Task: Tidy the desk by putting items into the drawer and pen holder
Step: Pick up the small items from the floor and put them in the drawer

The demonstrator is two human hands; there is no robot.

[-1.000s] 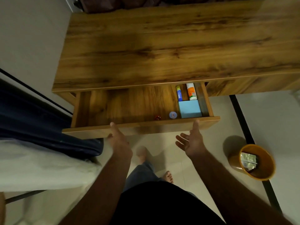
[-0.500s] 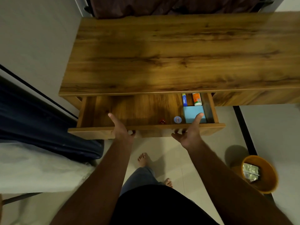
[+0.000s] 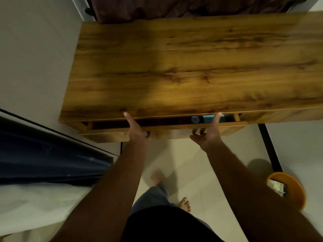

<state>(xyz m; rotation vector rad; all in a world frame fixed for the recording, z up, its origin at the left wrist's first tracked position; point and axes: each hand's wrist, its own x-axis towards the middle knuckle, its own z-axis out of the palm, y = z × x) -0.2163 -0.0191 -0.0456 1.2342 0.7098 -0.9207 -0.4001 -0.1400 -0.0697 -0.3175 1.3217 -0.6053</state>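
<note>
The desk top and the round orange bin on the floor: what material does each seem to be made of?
Desk top: wood or wood-look laminate, since it shows brown streaked grain and a smooth, faintly shiny face; which one is unclear. Orange bin: probably plastic, judging by its even colour and thin, smooth rim.

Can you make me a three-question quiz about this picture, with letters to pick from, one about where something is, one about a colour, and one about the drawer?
1. Where is the orange bin?
A. On the desk
B. On the floor, to the right
C. Inside the drawer

2. What colour is the box seen in the drawer gap?
A. Light blue
B. Red
C. Yellow

3. How is the drawer?
A. Pulled fully out
C. Nearly shut, only a slit showing
B. Taken off the desk

Answers: 1 B, it stands on the tiles beside the desk. 2 A, a blue patch shows by the right hand. 3 C, only a narrow dark gap remains, with the left hand gripping its front too.
</note>
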